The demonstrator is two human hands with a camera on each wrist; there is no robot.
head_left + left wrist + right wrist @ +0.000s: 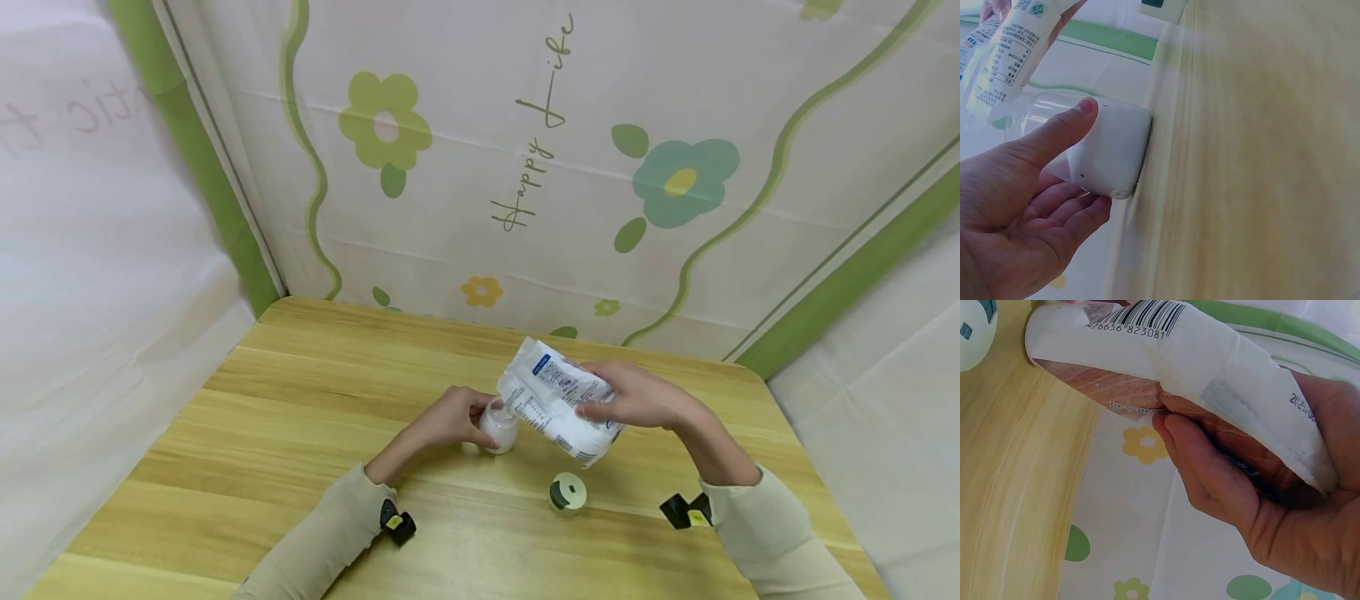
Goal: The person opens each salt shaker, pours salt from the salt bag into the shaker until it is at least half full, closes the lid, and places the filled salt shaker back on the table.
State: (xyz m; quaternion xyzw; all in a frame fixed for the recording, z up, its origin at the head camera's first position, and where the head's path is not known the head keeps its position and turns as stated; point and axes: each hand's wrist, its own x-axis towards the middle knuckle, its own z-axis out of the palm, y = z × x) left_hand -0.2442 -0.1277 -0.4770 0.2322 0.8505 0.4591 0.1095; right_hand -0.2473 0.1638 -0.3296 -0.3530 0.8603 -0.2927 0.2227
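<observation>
A small clear jar [498, 429] with white contents stands on the wooden table. My left hand [450, 417] grips its side; in the left wrist view the thumb presses one side of the jar [1113, 147] and the fingers curl round the other. My right hand [645, 396] holds a white printed bag [553, 400], tilted with its left end at the jar's mouth. In the right wrist view the bag [1210, 375] shows a barcode and a reddish-brown panel. Whether anything flows from the bag I cannot tell.
A small round pale-green object [570, 492] with a dark patch lies on the table [300, 433], nearer me than the bag. Behind the table hangs a white curtain [465, 167] printed with flowers. More fabric hangs at both sides.
</observation>
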